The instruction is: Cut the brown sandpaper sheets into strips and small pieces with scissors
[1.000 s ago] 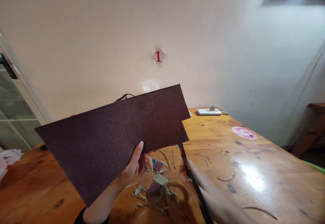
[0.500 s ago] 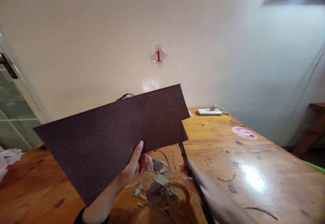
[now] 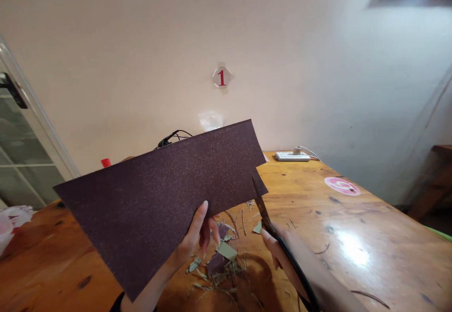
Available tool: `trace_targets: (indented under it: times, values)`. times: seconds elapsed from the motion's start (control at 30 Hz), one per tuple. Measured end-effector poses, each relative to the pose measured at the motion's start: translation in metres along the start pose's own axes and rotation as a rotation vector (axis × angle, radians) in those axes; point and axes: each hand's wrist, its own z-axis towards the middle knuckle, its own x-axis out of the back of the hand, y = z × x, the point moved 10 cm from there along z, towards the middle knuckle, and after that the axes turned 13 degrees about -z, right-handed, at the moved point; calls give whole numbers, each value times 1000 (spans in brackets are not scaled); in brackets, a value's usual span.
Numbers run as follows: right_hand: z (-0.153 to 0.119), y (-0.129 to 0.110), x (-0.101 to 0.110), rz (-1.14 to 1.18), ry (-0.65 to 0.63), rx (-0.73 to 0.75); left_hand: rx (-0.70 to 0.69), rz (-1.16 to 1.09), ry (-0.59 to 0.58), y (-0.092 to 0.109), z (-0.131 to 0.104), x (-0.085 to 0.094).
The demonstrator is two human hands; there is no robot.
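My left hand grips the lower edge of a large dark purple-brown sheet of card, thumb on the near face, fingers behind it. The sheet tilts up toward the right, and a stepped notch is cut into its right edge. In my right hand is a pair of black-handled scissors. One blade lies across the near face by the lower right corner; the other blade is hidden. Below the sheet lie card scraps in green and purple among thin twig-like strips.
At the table's far edge is a white power strip with a plug in it. A pink round sticker marks the wooden table on the right. Behind the sheet are black cables and a red object. A plastic bag sits at left.
The sheet has shifted slightly right and down with my left hand. My right hand and the scissors have moved right, toward the sheet's corner. A green scrap now shows beside the scissors.
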Motion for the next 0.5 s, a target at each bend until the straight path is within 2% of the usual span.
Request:
trace_targets:
  times: [0.13, 0.27, 0.5]
  values:
    - [-1, 1, 10, -42, 64, -27, -62, 4, 34, -2, -5, -3]
    - [1, -1, 9, -35, 18, 9, -17, 11, 75, -15, -1, -1]
    - [1, 0, 4, -47, -82, -24, 19, -34, 107, -11, 3, -4]
